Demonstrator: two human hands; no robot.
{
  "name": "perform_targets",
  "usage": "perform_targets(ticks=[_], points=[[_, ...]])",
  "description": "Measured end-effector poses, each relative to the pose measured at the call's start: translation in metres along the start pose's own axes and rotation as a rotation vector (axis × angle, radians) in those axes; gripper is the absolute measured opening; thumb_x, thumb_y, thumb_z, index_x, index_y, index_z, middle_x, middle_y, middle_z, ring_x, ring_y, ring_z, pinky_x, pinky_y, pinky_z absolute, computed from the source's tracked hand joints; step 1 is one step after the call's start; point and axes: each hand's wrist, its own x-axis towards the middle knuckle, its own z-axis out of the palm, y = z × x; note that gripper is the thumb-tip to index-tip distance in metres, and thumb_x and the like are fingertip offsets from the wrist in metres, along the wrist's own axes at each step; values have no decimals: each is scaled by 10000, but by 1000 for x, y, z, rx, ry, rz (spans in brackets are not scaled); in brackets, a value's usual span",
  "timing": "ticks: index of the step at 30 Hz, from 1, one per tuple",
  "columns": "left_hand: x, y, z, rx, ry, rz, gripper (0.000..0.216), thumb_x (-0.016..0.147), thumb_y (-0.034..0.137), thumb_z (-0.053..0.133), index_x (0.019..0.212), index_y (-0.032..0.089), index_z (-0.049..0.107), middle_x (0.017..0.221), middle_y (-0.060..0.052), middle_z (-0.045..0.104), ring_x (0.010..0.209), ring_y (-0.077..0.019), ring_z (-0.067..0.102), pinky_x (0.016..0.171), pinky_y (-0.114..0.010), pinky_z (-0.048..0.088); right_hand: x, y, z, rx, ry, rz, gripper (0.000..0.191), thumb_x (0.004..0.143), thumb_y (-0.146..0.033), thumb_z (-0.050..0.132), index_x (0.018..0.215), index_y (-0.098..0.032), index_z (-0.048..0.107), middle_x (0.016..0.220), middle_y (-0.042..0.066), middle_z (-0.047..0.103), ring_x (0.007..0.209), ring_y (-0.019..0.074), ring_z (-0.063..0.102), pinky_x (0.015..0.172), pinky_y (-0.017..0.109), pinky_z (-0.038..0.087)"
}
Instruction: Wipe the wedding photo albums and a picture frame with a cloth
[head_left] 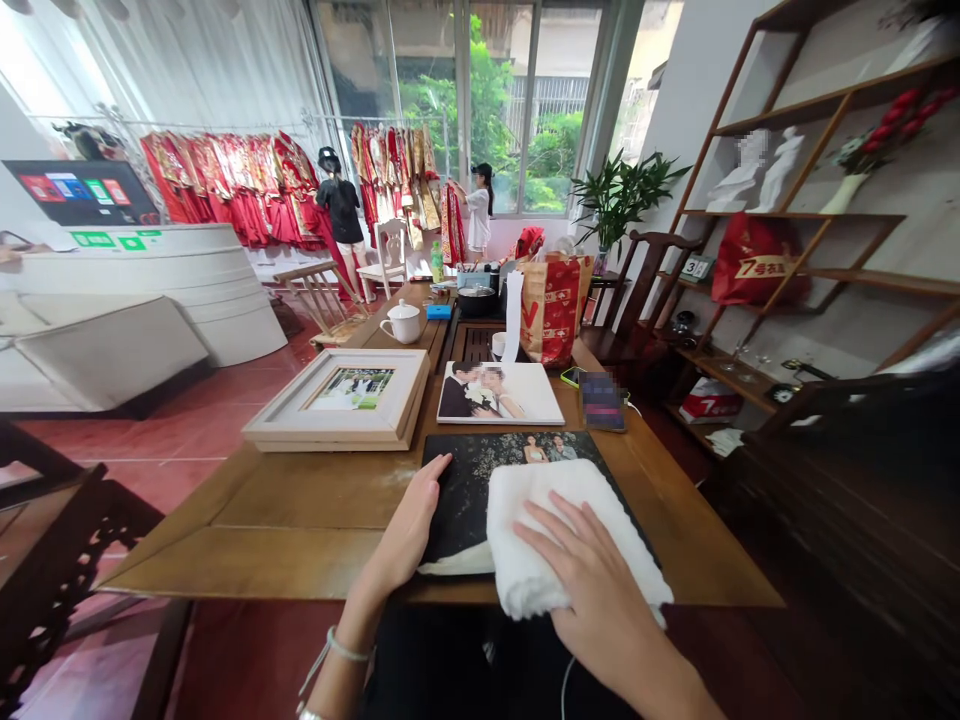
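Observation:
A dark, flat wedding photo panel or album (pixel 459 500) lies at the table's near edge, with two people pictured near its top. Over its right part is a folded white towel (pixel 517 500). My right hand (pixel 581 550) presses flat on the towel, fingers spread. Along the panel's left edge rests my left hand (pixel 412 515), its visible finger stretched forward; the other fingers are mostly hidden. Just beyond stands a white-bordered couple's photo (pixel 517 385), lying flat. Left of it, a pale wooden picture frame (pixel 289 405) with a small wedding picture sits on the table.
Behind the photos are a white lidded cup (pixel 403 322), a red-and-brown paper bag (pixel 562 300) and a phone (pixel 602 402). Wooden shelves (pixel 810 115) stand right. Two people (pixel 341 205) are near red garments (pixel 232 190) at the back. The wooden table (pixel 300 525) ends close to my body.

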Motion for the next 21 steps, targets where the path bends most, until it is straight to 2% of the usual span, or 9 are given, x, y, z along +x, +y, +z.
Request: perform_targets(ticks=[2, 4, 7, 9, 11, 15, 18, 21], points=[[0, 0, -1, -8, 3, -3, 521, 994, 472, 191, 1396, 228, 416, 1489, -62, 406, 1390, -216, 331, 1179, -445, 198, 10, -11, 9, 20, 65, -8, 787, 581, -48, 435, 1346, -211, 517, 1478, -16, 403, 1425, 256, 158, 1167, 507, 41], [0, 0, -1, -11, -4, -2, 527, 994, 474, 177, 1398, 227, 408, 1487, -64, 409, 1388, -214, 333, 1177, -441, 202, 18, -28, 18, 78, 66, -84, 766, 610, -68, 444, 1362, -207, 495, 1495, -28, 372, 1434, 250, 119, 1171, 490, 6], [0, 0, -2, -1, -23, 7, 535, 994, 472, 163, 1413, 221, 380, 1500, -71, 387, 1395, -208, 321, 1176, -431, 200, 18, -50, 24, 162, -54, -194, 787, 614, -100, 459, 1397, -182, 447, 1521, -7, 316, 1440, 260, 79, 1165, 499, -30], [1, -1, -2, 26, -23, 14, 532, 996, 460, 160, 1417, 215, 373, 1502, -79, 380, 1397, -205, 318, 1173, -427, 205, 11, -53, 21, 209, -150, -220, 804, 585, -120, 472, 1388, -168, 458, 1512, 6, 332, 1438, 265, 96, 1167, 499, -14], [1, -2, -1, 83, -24, 34, 500, 995, 438, 210, 1401, 217, 399, 1501, -81, 378, 1402, -208, 310, 1173, -428, 206, 3, -45, 15, 225, -168, -165, 793, 565, -107, 455, 1353, -191, 503, 1478, -14, 393, 1430, 233, 155, 1175, 474, 22], [1, -4, 0, 206, -53, 136, 418, 955, 360, 415, 1355, 245, 461, 1506, -72, 371, 1412, -231, 288, 1172, -453, 204, 4, -3, -2, 107, -32, 81, 815, 549, -28, 390, 1339, -181, 517, 1437, -5, 458, 1404, 188, 249, 1176, 452, 74], [1, -3, 0, 242, -54, 178, 433, 936, 320, 468, 1364, 258, 452, 1507, -78, 371, 1409, -245, 295, 1161, -471, 227, 32, 28, -14, 64, 26, 161, 771, 593, -13, 387, 1350, -111, 496, 1431, 78, 464, 1392, 242, 278, 1153, 501, 127], [0, -3, -1, 258, -49, 192, 440, 934, 308, 471, 1371, 263, 445, 1503, -80, 378, 1404, -251, 305, 1155, -479, 241, 75, 39, -21, 99, 15, 110, 683, 657, -36, 407, 1331, -74, 509, 1391, 155, 499, 1347, 297, 355, 1107, 515, 223]])
